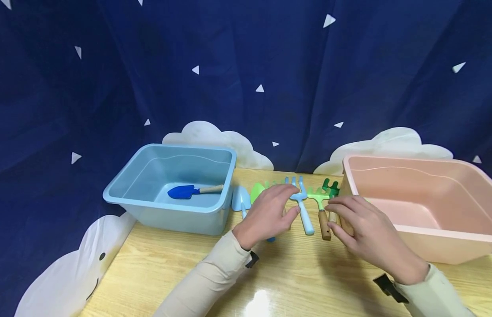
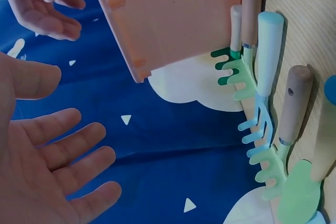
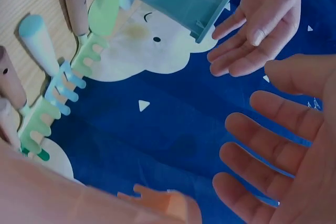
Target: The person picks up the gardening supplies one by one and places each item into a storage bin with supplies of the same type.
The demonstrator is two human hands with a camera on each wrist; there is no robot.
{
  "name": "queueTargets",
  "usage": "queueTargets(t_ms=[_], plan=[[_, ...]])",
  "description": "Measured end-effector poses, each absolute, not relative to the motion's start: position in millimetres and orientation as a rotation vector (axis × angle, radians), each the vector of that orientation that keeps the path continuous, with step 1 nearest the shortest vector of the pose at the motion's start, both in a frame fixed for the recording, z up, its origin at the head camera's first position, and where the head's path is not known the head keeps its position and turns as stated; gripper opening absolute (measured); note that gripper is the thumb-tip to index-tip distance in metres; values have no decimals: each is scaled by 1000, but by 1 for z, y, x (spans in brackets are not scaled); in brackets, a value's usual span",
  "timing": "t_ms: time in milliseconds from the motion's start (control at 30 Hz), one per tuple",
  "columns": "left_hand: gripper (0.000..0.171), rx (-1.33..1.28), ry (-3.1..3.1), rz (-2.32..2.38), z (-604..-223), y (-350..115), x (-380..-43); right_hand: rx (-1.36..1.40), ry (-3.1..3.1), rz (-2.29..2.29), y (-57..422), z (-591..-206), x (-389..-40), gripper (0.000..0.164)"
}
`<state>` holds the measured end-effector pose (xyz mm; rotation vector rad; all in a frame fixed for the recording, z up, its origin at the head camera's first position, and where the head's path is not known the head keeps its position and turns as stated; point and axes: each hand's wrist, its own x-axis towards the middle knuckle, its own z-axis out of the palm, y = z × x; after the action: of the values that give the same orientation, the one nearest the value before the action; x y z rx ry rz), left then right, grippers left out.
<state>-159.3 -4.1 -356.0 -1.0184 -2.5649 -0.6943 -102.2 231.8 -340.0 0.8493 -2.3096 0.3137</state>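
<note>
My left hand (image 1: 267,215) hovers over the row of small garden tools, fingers loosely bent and holding nothing. To its right, my right hand (image 1: 372,233) hangs beside the pink bin, also holding nothing. Between them lie a light blue hand rake (image 1: 305,215) and a light green hand rake with a brown handle (image 1: 324,224). A dark green hand rake (image 1: 331,186) is partly covered by the right hand. Near the left hand are a light blue trowel (image 1: 240,198) and a light green trowel (image 1: 257,192). Another green rake (image 2: 295,106) shows fully in the left wrist view.
A blue bin (image 1: 170,208) stands on the left, with a dark blue trowel (image 1: 184,192) lying inside. On the right is a pink bin (image 1: 424,235). The wooden table (image 1: 158,264) ends at a dark blue curtain (image 1: 238,53) with white clouds and triangles.
</note>
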Motion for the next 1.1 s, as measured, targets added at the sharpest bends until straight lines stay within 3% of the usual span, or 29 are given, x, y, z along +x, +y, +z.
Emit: queueTargets(t_ms=[167,400,633,1100], plan=[[39,-1030,-2582,-709,-360,-3,-160,830,-2326,323,243,-335,-100,52],[37,-1028,-2610,-733,-367,1,-165,787,-2320,312,262,-325,-96,61],[38,-1059,-2596,-707,-371,7,-170,751,-2287,337,280,-322,-95,56],[38,-1072,-2606,-721,-371,26,-170,719,-2259,392,317,-328,-93,68]])
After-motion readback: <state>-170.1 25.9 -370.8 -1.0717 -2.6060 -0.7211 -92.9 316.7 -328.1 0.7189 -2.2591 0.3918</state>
